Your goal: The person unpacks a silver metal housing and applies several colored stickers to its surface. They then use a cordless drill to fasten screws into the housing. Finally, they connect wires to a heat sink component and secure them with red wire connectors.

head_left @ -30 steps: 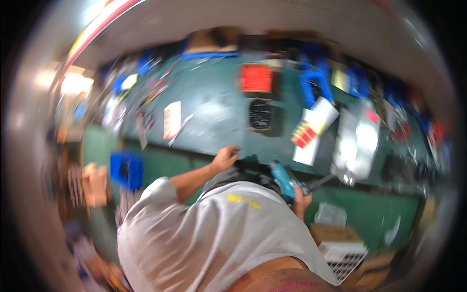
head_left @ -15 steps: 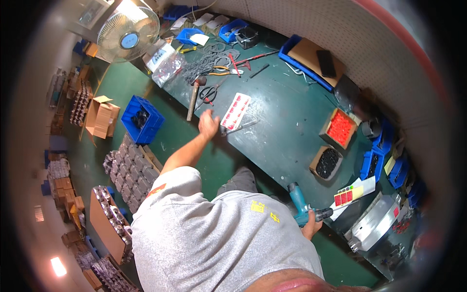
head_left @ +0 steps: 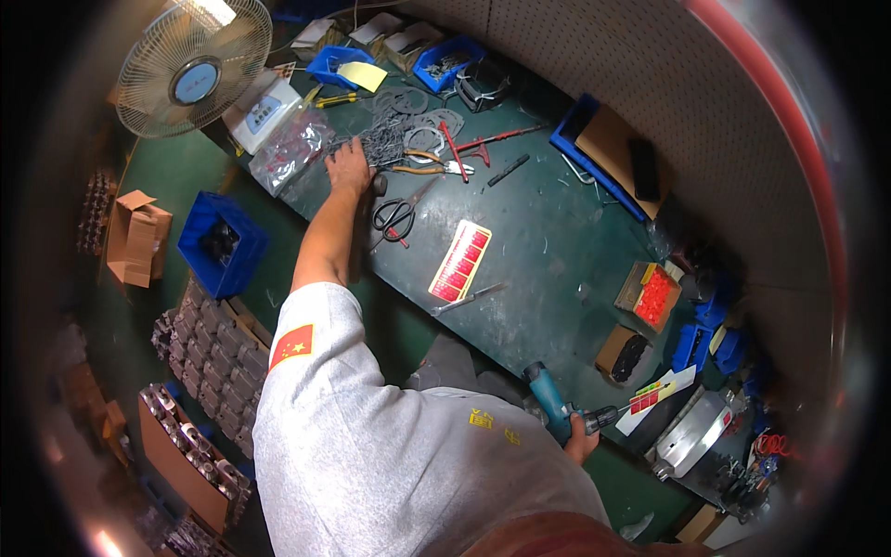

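On the left, a fan (head_left: 195,82) is standing near the bench's end, presumably for cooling. A clear plastic bag (head_left: 292,153) is lying just beside the left hand (head_left: 349,167). Its fingers are resting loosely parted at the edge of a pile of grey metal pieces (head_left: 379,144); whether they are gripping anything, I cannot tell. Scissors (head_left: 394,218) are lying nearby, probably for easy reach. A sticker sheet (head_left: 461,262) is lying flat and face up, likely to keep its labels handy. Beyond the bench's front edge, the right hand (head_left: 583,441) is closing around a teal drill (head_left: 554,404) near its chuck, seemingly carrying rather than running it. A metal housing (head_left: 696,432) is lying farther right.
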The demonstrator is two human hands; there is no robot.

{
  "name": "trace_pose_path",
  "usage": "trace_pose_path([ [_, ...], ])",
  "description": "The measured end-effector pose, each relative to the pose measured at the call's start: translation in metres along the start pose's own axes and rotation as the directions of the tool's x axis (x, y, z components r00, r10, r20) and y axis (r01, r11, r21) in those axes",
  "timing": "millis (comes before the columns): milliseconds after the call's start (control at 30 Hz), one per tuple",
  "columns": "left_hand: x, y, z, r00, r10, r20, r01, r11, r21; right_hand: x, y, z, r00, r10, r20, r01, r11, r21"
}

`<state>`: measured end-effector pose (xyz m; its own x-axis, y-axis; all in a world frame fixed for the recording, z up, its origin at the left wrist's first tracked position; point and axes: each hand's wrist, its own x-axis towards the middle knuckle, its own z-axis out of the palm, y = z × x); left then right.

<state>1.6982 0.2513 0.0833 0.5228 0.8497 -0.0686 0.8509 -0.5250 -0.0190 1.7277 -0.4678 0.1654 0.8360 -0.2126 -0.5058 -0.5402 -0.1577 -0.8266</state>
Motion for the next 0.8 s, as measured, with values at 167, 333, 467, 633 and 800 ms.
trace_pose_path([
  [167, 0.028, -0.015, -0.014, 0.984, 0.084, 0.155, -0.08, 0.996, -0.033, -0.008, -0.013, 0.025, 1.0, -0.008, 0.03, 0.008, 1.0, 0.013],
  [333, 0.055, -0.049, -0.018, 0.958, 0.211, 0.196, -0.189, 0.974, -0.125, -0.001, -0.011, 0.043, 1.0, -0.01, 0.027, 0.008, 0.999, 0.052],
  [467, 0.082, -0.075, -0.019, 0.927, 0.207, 0.312, -0.173, 0.976, -0.132, -0.001, -0.013, 0.058, 0.998, 0.003, 0.068, -0.01, 0.995, 0.096],
  [633, 0.119, -0.041, -0.033, 0.875, 0.262, 0.407, -0.211, 0.963, -0.167, -0.012, -0.013, 0.067, 0.995, -0.031, 0.092, 0.014, 0.983, 0.183],
  [800, 0.14, -0.124, 0.03, 0.891, 0.428, 0.149, -0.372, 0.879, -0.298, -0.023, -0.058, 0.092, 0.996, -0.021, 0.091, 0.018, 1.0, 0.025],
])
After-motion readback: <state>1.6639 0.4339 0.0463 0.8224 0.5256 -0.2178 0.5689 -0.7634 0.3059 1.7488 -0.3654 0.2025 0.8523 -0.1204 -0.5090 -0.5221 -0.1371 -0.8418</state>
